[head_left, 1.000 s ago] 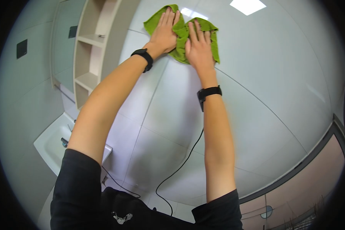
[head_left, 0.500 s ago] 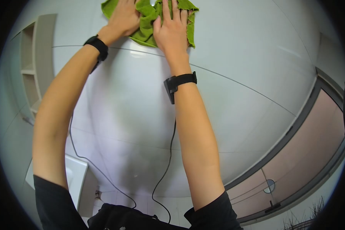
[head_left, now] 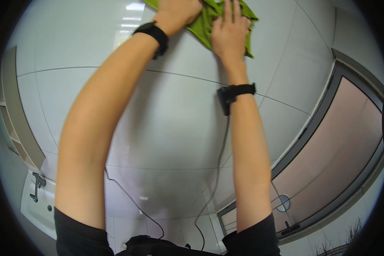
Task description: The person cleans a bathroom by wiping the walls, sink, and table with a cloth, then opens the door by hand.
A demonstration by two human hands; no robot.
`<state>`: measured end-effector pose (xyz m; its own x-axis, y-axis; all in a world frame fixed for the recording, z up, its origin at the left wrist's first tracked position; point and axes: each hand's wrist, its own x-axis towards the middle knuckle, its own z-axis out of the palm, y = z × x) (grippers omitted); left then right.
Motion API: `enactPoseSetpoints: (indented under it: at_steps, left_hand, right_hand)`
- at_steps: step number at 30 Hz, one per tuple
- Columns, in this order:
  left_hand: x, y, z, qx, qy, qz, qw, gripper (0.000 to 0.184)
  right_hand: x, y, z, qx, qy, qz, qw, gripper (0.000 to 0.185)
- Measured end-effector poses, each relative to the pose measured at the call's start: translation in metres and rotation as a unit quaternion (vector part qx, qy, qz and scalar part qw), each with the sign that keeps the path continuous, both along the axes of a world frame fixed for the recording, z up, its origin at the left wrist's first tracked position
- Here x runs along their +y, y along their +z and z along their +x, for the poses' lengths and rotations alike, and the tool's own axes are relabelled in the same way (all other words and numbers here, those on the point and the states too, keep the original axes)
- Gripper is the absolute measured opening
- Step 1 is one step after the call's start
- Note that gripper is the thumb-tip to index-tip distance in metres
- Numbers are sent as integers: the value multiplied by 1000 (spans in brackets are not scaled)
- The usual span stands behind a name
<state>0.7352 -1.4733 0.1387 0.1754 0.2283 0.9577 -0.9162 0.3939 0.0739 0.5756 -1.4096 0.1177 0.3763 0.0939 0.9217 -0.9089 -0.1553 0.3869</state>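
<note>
A green cloth lies bunched against the white tiled wall at the top of the view, partly cut off by the frame edge. My left hand is on its left part, fingers curled into the fabric. Flat on the right part rests my right hand, its visible fingers stretched upward and apart, pressing the cloth to the tiles. Each wrist wears a black strap, and the right one carries a small dark box with a cable running down.
At lower left is a white washbasin with a dark faucet, below a shelf unit. A grey-framed door with a handle stands at right. Two thin black cables hang near my body.
Both hands and the cloth have shifted right across the wall. The view has turned too, so more of the basin shows. My left hand looks more curled than before.
</note>
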Motion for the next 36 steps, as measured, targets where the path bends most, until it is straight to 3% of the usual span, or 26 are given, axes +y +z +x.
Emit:
enactPoseSetpoints:
  at_steps: [4,9,13,15,19,20,21,22,28,30,36]
  left_hand:
    - [9,-5,-133,8,-68,-33,997,64]
    - [49,-18,-196,-7,-79,-50,996,65]
    - [65,-29,-224,-61,-133,-29,989,65]
    - [42,-7,-228,-107,-176,0,979,65]
    - [40,-34,-205,-168,-152,26,974,62]
    - [35,-42,-203,-162,-233,19,959,60]
    - [39,-43,-188,-184,-206,33,961,57]
    - [35,-45,-181,-199,-265,35,943,55]
    - [27,-42,-151,-258,-190,6,947,53]
    - [32,-38,-199,-260,-217,-6,941,54]
    - [50,-11,-140,-233,-167,-42,957,59]
  right_hand:
    - [1,16,-150,-16,-112,-62,992,57]
    - [34,8,-193,-50,-134,-54,988,74]
    - [37,-7,-220,-84,-120,-26,989,74]
    - [20,12,-227,-98,-134,13,986,74]
    - [17,-11,-230,-68,-120,54,989,70]
    - [15,-17,-233,-65,-132,71,987,68]
    - [13,-18,-229,-74,-117,94,986,69]
    - [12,-19,-226,-72,-117,101,985,70]
    - [10,-16,-194,-72,-125,95,985,71]
    - [15,-22,-240,-75,-116,74,988,72]
    - [32,-1,-186,-49,-137,48,988,75]
